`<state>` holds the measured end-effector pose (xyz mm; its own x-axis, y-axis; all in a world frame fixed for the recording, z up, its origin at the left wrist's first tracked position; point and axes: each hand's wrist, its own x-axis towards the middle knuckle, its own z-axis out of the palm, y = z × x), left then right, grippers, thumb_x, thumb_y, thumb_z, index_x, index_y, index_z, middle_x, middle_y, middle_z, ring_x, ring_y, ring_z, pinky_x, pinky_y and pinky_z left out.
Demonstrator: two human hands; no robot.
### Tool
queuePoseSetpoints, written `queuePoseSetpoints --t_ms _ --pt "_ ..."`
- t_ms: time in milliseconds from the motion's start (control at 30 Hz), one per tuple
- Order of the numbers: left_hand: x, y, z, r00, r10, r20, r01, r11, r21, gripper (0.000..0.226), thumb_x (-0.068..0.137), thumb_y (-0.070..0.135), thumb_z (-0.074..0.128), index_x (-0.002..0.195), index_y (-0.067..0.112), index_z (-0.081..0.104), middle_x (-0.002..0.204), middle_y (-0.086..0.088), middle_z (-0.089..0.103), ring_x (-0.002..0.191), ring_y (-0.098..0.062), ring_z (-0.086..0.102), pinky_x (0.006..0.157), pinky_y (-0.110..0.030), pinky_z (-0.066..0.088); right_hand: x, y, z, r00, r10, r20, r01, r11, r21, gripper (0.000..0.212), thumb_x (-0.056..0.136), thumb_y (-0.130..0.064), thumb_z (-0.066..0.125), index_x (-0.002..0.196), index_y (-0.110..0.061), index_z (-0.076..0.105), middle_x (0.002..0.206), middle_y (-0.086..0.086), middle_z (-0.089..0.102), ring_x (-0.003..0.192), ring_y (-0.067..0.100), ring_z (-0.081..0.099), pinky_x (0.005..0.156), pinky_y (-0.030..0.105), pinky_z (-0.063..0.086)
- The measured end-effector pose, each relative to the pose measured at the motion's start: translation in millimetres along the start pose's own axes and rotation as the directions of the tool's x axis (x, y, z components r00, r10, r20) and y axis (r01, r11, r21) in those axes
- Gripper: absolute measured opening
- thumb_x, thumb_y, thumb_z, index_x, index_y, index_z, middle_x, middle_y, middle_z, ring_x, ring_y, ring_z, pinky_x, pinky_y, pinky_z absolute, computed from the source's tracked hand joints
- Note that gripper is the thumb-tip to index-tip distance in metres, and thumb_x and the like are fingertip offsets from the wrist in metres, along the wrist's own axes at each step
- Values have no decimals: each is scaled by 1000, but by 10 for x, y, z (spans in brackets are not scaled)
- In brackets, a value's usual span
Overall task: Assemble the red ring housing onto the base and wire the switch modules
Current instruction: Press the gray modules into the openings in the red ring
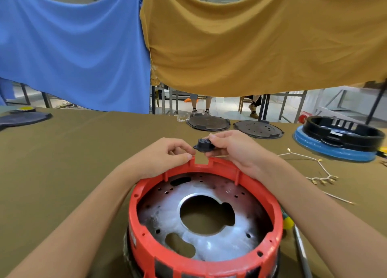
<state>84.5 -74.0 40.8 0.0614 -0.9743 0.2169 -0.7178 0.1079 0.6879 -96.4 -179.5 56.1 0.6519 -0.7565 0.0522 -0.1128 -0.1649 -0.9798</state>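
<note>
Red ring housing [204, 254] — sitting on the metal base plate [209, 221] at the near edge of the olive-covered table [83, 152], with a rectangular notch [201, 162] in its far rim facing away from the viewer. The right hand [232, 150] is pinching a small black switch module [203, 145] between thumb and fingertips, holding it just above and behind the notch; brass-coloured terminals are showing on its top. The left hand [165, 155] is curling its fingers at the rim just left of the notch, its fingertips close to the module's ear — whether they are touching it cannot be told. A white wire harness [314, 171] with crimped terminals is lying apart on the cloth to the right. Beyond it, a black housing is resting on a blue ring [335, 150], and two dark round plates [234, 126] are lying at the far edge.

Judged risks: the module is probably about to be seated in the notch. If it is tilted or turned the wrong way round, it is likely to jam against the notch walls; forcing it could crack the thin rim tabs or bend the terminals. A loose pinch could drop it through the plate's central opening.
</note>
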Motion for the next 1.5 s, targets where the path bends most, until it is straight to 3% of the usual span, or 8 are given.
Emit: queuePoseSetpoints --t_ms 100,267,433,567,833,1067,1367,1500 --pt "3 -3 -1 999 -10 33 10 1000 -15 16 98 31 57 104 37 70 93 8 70 82 -4 64 84 -23 50 -24 -15 12 1000 -10 18 10 1000 2 25 103 -15 50 94 -9 73 91 6 75 67 11 66 87 27 55" --pt "0 -14 -2 993 -6 114 14 998 -62 23 102 26 51 111 34 71 114 21 69 110 5 61 102 -21 42 -49 -21 18 998 -44 42 45 998 -44 28 104 -14 48 94 -14 73 88 2 75 67 8 65 80 21 53" --pt "-3 -35 -27 993 -9 114 24 991 -131 23 101 24 53 109 33 74 112 19 72 108 1 64 100 -22 43 -51 -58 14 994 -74 84 84 989 -121 25 103 -15 51 98 -19 75 86 -4 76 70 4 66 83 27 52" --pt "-21 -32 -43 994 -40 104 57 983 -172 23 100 25 56 106 34 76 110 14 73 106 -5 67 101 -28 46 -41 -144 -42 976 -140 164 155 984 -88 22 101 -14 55 102 -22 75 99 -2 77 84 8 69 89 33 58" --pt "-50 32 -29 988 -107 113 123 982 -142 29 100 22 50 104 36 76 115 18 70 112 -3 62 110 -34 39 -34 -163 -139 948 -228 224 284 922 -264 19 98 -15 59 108 -17 74 91 -10 76 86 3 69 83 21 56" --pt "-39 6 -23 985 -154 76 163 978 -127 29 98 30 53 92 49 73 103 29 69 98 8 62 92 -21 42 -69 -205 -108 930 -246 272 357 781 -513 22 99 -10 57 109 -16 75 97 -6 75 92 6 69 86 17 55" --pt "-35 -10 -21 986 -153 72 161 980 -117 36 97 34 53 81 62 68 91 43 62 87 22 57 66 2 38 -46 -155 -106 916 -283 284 394 768 -506 23 97 -10 59 106 -23 76 97 -10 75 91 1 68 85 13 52" --pt "-26 -14 -19 984 -161 83 170 977 -130 26 98 32 52 95 47 73 106 23 70 99 4 63 86 -16 42 -38 -144 -126 918 -266 295 384 784 -488 23 97 -10 60 106 -23 76 97 -9 76 92 3 69 86 14 52"
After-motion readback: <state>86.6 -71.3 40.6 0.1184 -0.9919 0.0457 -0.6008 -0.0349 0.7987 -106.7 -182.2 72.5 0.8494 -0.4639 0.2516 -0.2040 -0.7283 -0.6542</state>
